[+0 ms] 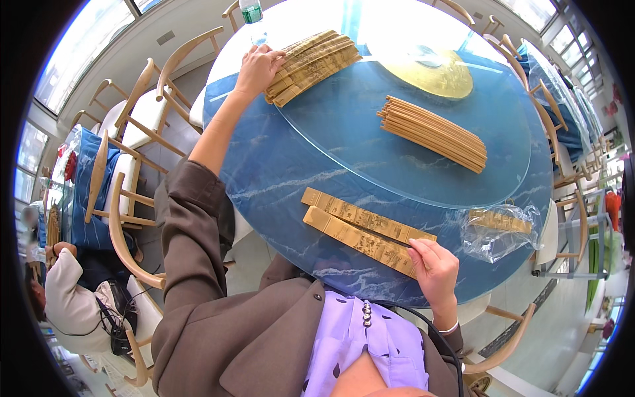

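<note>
Two flat gold chopstick sleeves with dark printing lie side by side near the table's front edge, the farther sleeve (370,217) and the nearer sleeve (360,241). My right hand (433,266) pinches at their right ends, its fingertips on the nearer one. Farther off to the left, a fanned pile of the same gold sleeves (314,63) rests partly on the glass turntable. My left hand (258,71) is at the pile's left end, fingers bent and closed at its edge. A bundle of wooden chopsticks (433,134) lies on the turntable to the right.
A clear plastic bag (499,231) with gold sleeves lies at the right of the blue-covered table (264,192). A yellow disc (450,76) shows at the far side, and a bottle (252,13) stands far left. Wooden chairs (119,231) surround the table. A person (79,298) sits behind left.
</note>
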The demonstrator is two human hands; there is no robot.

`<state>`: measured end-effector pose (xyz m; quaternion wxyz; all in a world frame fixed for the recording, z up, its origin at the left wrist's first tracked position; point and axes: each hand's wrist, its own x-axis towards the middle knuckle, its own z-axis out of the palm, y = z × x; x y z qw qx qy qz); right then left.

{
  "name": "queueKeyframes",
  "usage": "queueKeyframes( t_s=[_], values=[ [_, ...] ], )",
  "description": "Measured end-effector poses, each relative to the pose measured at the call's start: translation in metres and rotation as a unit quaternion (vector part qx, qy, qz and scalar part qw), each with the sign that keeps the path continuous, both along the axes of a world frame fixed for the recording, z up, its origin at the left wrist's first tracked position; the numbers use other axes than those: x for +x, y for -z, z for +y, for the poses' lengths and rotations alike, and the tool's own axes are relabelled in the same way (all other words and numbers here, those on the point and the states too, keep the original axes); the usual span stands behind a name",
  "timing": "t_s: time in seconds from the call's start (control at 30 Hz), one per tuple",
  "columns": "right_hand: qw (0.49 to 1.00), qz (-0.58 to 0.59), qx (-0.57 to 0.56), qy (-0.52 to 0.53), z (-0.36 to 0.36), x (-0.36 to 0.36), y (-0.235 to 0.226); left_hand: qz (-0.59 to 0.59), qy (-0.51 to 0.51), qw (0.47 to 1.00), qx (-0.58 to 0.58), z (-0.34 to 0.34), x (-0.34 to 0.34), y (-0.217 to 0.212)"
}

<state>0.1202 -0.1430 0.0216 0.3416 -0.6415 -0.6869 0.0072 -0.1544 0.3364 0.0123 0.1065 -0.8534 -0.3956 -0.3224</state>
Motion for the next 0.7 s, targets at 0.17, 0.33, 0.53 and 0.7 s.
queueKeyframes(
  t_s=[0.17,0.33,0.53,0.7],
  values=[
    [0.999,-0.03,-0.004,-0.032,0.037,0.024,-0.027,0.014,0.0,1.0,-0.004,0.025,-0.006,0.003],
    [0.998,-0.067,0.011,0.015,0.097,0.061,-0.032,-0.026,-0.039,0.997,0.06,-0.011,0.002,-0.003],
    [0.983,-0.168,0.061,0.035,0.159,0.096,-0.006,-0.103,0.149,0.983,-0.031,-0.19,0.042,-0.016],
    [0.982,-0.182,0.047,0.02,0.174,0.094,0.006,-0.149,0.245,0.949,-0.134,-0.312,0.054,0.01]
  ],
)
